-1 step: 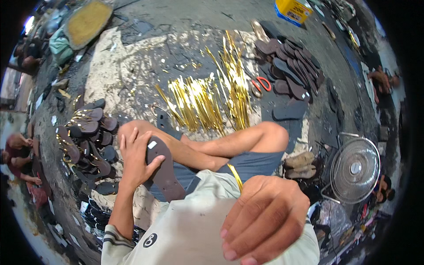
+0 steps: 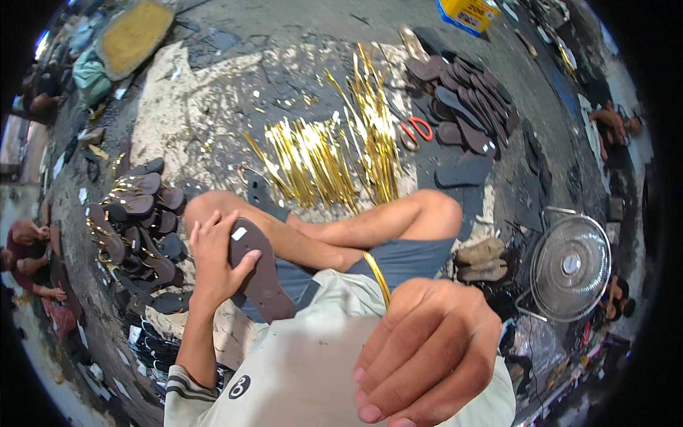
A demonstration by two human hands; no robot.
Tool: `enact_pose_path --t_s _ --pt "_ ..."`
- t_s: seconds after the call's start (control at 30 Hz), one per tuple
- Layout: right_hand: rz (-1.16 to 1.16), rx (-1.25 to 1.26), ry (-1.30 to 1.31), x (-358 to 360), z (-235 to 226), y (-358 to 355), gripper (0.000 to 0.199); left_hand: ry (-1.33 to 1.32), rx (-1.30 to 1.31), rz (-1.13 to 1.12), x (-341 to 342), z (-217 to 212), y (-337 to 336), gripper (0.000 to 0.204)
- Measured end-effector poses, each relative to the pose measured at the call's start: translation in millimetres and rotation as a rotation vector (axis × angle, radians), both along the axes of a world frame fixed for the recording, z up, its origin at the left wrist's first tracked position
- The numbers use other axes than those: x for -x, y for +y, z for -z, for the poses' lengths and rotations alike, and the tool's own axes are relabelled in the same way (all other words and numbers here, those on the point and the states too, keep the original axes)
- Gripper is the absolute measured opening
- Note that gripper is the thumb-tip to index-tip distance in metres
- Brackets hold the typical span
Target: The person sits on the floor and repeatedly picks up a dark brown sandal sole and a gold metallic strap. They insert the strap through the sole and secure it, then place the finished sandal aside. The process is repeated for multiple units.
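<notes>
My left hand point(image 2: 213, 262) is closed on a dark brown sandal sole point(image 2: 263, 285), thumb across its top face and fingers behind its edge. The sole leans over my left thigh and has a small white label near its upper end. Close to the camera, my right hand point(image 2: 430, 352) is curled, fingertips pointing down, in front of my shirt. A narrow shiny gold strap point(image 2: 377, 276) runs up from behind this hand, which appears to grip it; the thumb and the held end are hidden.
Gold strips point(image 2: 313, 160) lie in rows beyond my crossed legs, beside red-handled scissors point(image 2: 416, 134). Brown soles point(image 2: 469, 99) are heaped at the far right. Finished-looking sandals with gold straps point(image 2: 139, 228) pile up at the left. A round metal fan point(image 2: 571, 265) stands at the right.
The whole view has shifted slightly up and left. Both hands keep almost the same pose and hold.
</notes>
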State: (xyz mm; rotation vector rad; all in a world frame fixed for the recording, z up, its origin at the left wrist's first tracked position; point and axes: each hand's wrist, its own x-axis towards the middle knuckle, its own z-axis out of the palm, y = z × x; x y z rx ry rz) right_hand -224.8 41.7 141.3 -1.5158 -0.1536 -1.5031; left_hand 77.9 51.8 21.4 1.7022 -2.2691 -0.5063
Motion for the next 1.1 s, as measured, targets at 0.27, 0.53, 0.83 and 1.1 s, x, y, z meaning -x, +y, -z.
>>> enact_pose_path --t_s 0.27,0.53,0.83,1.1 --pt "-0.087 0.049 0.210 4 -15 -3 0.012 0.956 -0.441 -0.475 3 -25 2 0.033" --pt "0.777 -0.268 0.814 -49 83 -33 0.014 0.970 -0.222 -0.140 59 -46 -46 0.025" --pt "0.898 -0.183 0.983 -56 83 -33 0.016 0.760 0.147 -0.108 81 -25 -49 0.032" --pt "0.930 -0.167 0.886 -51 121 -57 0.015 0.699 0.081 -0.032 81 -10 -58 0.051"
